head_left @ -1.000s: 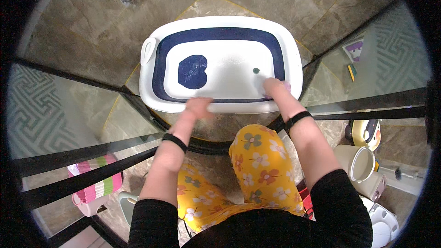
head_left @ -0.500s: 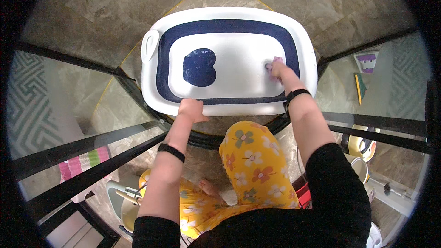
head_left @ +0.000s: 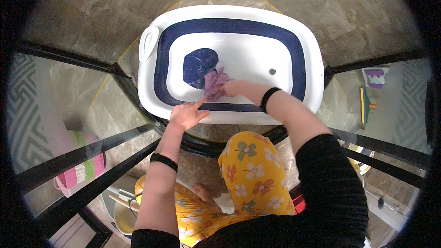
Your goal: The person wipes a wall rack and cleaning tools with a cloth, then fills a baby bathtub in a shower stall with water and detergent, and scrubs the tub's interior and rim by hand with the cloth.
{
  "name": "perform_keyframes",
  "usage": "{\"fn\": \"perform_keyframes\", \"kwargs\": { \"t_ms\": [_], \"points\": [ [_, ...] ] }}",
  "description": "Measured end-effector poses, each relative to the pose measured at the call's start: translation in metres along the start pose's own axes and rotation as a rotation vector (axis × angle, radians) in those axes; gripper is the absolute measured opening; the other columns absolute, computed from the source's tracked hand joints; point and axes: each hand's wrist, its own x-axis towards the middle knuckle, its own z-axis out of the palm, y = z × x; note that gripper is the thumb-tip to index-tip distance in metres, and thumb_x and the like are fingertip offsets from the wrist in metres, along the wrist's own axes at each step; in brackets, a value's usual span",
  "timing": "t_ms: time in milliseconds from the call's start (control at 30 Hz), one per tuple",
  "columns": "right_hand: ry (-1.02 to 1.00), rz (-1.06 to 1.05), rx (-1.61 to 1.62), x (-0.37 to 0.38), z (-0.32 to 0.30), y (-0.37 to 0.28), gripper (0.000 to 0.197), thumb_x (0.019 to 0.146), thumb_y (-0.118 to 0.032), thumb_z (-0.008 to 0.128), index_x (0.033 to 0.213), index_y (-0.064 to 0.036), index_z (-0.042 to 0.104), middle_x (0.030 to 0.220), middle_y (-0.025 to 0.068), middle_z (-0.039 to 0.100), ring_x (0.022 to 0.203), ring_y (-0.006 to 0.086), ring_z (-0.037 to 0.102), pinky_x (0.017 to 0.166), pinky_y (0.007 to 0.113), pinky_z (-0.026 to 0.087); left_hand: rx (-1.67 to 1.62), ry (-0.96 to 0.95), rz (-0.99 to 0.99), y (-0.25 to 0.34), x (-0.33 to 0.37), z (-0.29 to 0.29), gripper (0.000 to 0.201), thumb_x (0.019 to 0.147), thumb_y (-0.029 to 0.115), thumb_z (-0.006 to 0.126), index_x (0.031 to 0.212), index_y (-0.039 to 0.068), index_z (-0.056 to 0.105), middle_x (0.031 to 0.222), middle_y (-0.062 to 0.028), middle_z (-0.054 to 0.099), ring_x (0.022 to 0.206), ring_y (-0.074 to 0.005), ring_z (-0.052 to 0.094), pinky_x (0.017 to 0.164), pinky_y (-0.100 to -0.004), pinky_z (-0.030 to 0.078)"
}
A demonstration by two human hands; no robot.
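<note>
Right hand (head_left: 231,89) closed on crumpled cloth (head_left: 214,82), low in tub (head_left: 239,12), near side; cloth left of that hand, long axis unclear. Left hand (head_left: 186,115) spread on tub's near rim, grasping nothing.

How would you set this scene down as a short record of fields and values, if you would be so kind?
Vessel: navy-and-white bathtub
Left hand: left hand on the near rim, fingers extended
Right hand: right hand gripping a bunched purple cloth
Cloth position: inside the tub, overlapping the lower right edge of the navy patch
Tub floor, right side: small dark green disc
Rim, left end: white oval loop
</note>
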Motion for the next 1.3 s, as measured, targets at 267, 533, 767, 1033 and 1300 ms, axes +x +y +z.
{"fn": "perform_keyframes", "kwargs": {
  "t_ms": [267,533,767,1033,1300],
  "points": [
    [0.441,-0.267,-0.463,0.007,-0.003,-0.035,0.053,0.08,-0.01,0.049,0.131,-0.0169,0.04,0.144,0.006,0.027,0.125,0.0343,0.037,0.1,0.043,0.037,0.029,-0.026,-0.174,-0.011,-0.006,0.007,0.044,0.088,0.045,0.039,0.121,0.02,0.055,0.116,-0.0053,0.058,0.108,-0.0238,0.054,0.09,-0.0379,0.045],
    [0.397,0.007,-0.237,0.004,0.014,0.081,0.04,0.081,-0.009,0.046,0.12,-0.0088,0.051,0.129,0.01,0.047,0.113,0.0291,0.051,0.094,0.038,0.043,-0.007,0.042,-0.133,0.006,0.011,0.006,0.042,0.088,0.045,0.04,0.11,0.017,0.062,0.113,-0.004,0.06,0.106,-0.0233,0.055,0.088,-0.0365,0.046],
    [0.182,-0.131,-0.599,-0.03,0.078,0.061,0.038,0.083,-0.019,0.049,0.121,-0.0192,0.052,0.127,0.0038,0.047,0.12,0.0217,0.043,0.085,0.052,0.045,0.016,0.049,-0.188,-0.01,-0.008,0.01,0.036,0.086,0.042,0.045,0.106,0.018,0.064,0.108,-0.0019,0.062,0.103,-0.021,0.056,0.086,-0.0372,0.047],
    [0.719,0.123,-0.393,0.039,0.009,0.056,0.041,0.087,-0.029,0.045,0.128,-0.0269,0.045,0.138,0.0037,0.036,0.13,0.0286,0.029,0.09,0.059,0.038,0.011,0.08,-0.126,0.005,0.019,0.011,0.039,0.086,0.044,0.044,0.105,0.016,0.065,0.107,-0.0025,0.062,0.102,-0.0218,0.056,0.084,-0.0372,0.048],
    [0.207,0.144,-0.673,-0.021,0.059,0.047,0.054,0.085,-0.023,0.045,0.138,-0.0171,0.033,0.14,0.0172,0.031,0.12,0.0513,0.034,0.088,0.063,0.038,0.051,0.067,-0.177,-0.008,-0.002,0.012,0.035,0.086,0.04,0.046,0.102,0.017,0.066,0.108,-0.001,0.062,0.103,-0.0213,0.056,0.085,-0.0364,0.048]
  ]
}}
